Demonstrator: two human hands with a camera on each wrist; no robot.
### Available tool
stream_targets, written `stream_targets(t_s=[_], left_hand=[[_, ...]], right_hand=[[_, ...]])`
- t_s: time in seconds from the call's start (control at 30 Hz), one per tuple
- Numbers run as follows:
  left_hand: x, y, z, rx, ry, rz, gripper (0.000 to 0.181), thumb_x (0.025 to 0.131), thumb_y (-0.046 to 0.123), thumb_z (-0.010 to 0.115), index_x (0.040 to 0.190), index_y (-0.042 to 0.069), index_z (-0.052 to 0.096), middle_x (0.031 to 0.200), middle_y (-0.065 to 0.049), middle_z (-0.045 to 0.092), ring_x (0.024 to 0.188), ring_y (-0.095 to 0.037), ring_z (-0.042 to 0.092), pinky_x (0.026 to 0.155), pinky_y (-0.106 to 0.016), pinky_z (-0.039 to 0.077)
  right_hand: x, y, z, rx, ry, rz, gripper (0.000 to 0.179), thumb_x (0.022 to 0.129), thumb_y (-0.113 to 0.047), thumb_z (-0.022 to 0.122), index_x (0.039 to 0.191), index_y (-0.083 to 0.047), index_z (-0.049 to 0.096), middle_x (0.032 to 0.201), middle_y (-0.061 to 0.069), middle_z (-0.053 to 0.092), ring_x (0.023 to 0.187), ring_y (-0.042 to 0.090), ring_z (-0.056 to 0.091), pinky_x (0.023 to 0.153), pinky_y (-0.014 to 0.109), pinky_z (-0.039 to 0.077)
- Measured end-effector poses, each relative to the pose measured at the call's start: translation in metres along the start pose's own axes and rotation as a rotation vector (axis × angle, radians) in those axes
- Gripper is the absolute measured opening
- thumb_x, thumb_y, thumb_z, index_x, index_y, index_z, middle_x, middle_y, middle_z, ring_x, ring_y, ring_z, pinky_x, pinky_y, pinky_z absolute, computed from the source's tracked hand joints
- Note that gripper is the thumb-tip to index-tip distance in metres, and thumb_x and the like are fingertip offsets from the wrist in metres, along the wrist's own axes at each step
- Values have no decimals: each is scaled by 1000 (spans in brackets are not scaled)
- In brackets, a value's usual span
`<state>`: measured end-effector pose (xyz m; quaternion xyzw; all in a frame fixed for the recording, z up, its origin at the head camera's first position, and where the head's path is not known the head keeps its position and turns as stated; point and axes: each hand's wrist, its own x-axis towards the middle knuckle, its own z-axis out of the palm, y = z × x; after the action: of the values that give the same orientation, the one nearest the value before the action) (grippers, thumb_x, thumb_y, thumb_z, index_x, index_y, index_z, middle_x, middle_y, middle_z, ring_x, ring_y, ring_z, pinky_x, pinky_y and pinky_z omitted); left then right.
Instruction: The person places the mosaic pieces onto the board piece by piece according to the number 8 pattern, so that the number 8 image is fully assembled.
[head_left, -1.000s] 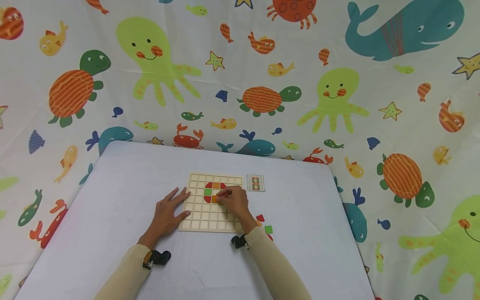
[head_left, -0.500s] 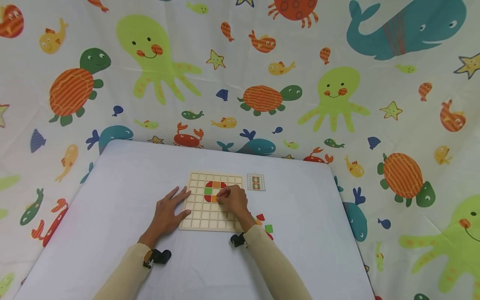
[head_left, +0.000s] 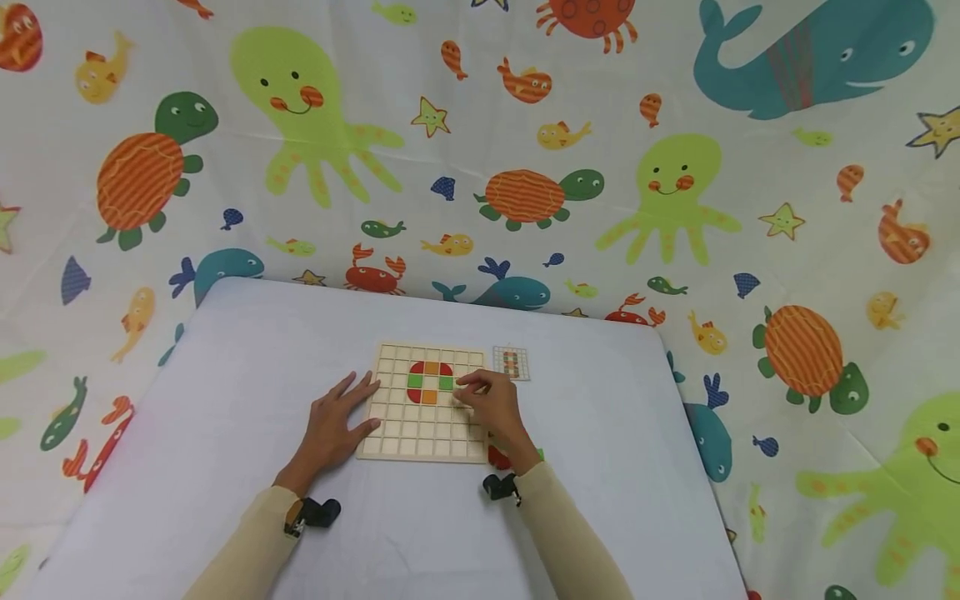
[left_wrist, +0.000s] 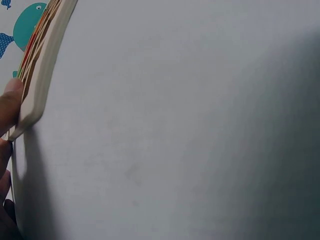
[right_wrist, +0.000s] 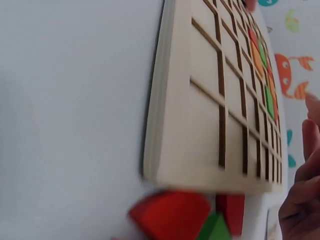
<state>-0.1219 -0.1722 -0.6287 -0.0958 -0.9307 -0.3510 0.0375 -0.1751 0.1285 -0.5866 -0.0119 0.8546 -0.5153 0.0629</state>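
Note:
A wooden grid board [head_left: 397, 435] lies on the table, with red, orange and green tiles set in its cells as a rounded pattern. On the pattern's right side is a green square tile [head_left: 446, 383]; an orange tile [head_left: 429, 397] sits at its bottom. My left hand [head_left: 333, 425] rests along the board's left edge, fingers spread; its thumb [left_wrist: 10, 105] touches the rim in the left wrist view. Just right of the green tile, my right hand [head_left: 495, 408] hovers over the board, fingers loosely bent. No tile shows between its fingers in the right wrist view.
A small pattern card [head_left: 512, 364] lies right of the board's far corner. Loose tiles, among them a red piece [right_wrist: 172, 212] and a green one [right_wrist: 215, 227], lie by the board's near right corner, partly behind my right wrist. A sea-animal cloth [head_left: 465, 125] hangs behind the table.
My right hand has moved right, off the pattern's lower right, and its fingertips have spread a little. The green square on the right side is now uncovered. My left hand has stayed put.

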Motion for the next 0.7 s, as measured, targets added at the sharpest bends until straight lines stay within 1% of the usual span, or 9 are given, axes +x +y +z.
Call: stream_targets(t_s=[0.1,0.17,0.27,0.33,0.43,0.53,0.7], left_hand=[[-1,0,-1,-2,13,9,71,92,22,83,156,11,54,167,-18,45,157,-45,31,112,-70,28],[-1,0,-1,-9,11,9,71,92,22,82,156,11,54,167,-17,45,158,-45,31,113,-70,27],[-1,0,-1,-13,11,9,71,92,22,82,156,11,54,167,-17,45,158,-45,31,114,-70,27],[0,-1,-1,-9,14,12,71,92,22,83,156,11,54,166,-18,45,158,-45,32,113,-70,27],[0,-1,0,-9,19,17,71,91,22,83,155,11,55,166,-19,46,157,-47,32,112,-70,28],[-1,-2,0,-11,25,23,71,91,22,83,155,10,55,165,-19,47,156,-47,33,111,-70,28],[-1,-3,0,-9,37,35,71,90,21,83,154,10,56,165,-19,47,156,-47,34,111,-71,29]], right_hand=[[-4,8,-12,0,27,33,15,94,-25,83,106,-17,83,86,1,70,75,17,58,60,28,48],[-8,12,-19,5,44,56,16,94,-25,83,107,-16,82,87,2,71,74,19,58,60,28,49],[-13,19,-30,-4,65,86,14,94,-26,83,106,-19,82,89,2,71,73,20,59,62,27,50],[-17,22,-36,-21,72,104,11,93,-26,83,103,-21,83,89,2,71,72,21,59,60,28,49],[-24,28,-44,-60,64,125,9,93,-26,84,101,-22,83,89,2,70,71,21,58,58,28,49],[-31,30,-49,-96,42,138,10,92,-22,85,101,-21,84,90,2,71,72,20,58,56,27,49],[-41,35,-54,-179,3,145,13,88,-21,88,101,-22,85,93,-1,72,78,17,59,63,26,49]])
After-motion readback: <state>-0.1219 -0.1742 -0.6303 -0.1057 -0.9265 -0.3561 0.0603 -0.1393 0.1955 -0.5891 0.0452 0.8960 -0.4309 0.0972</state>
